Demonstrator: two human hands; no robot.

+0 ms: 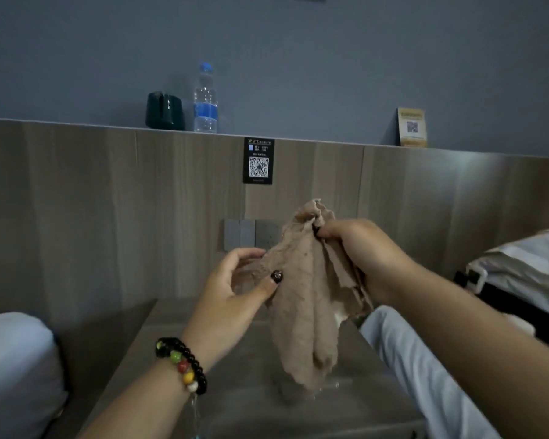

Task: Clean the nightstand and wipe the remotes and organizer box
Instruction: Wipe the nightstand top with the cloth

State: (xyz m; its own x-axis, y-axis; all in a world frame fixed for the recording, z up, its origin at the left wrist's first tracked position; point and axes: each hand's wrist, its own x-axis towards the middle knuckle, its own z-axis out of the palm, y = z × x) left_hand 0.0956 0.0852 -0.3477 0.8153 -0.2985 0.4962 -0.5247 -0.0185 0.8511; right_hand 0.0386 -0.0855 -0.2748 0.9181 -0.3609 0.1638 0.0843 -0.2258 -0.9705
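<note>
Left hand (235,289) and right hand (358,251) raised, fingers pinching.

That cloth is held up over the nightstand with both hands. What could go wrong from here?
The cloth hangs bunched from the right hand, with the left hand pinching one edge; wiped like that, it may only smear. A wide sweep upward could perhaps knock the bottle or cup off the ledge.
</note>
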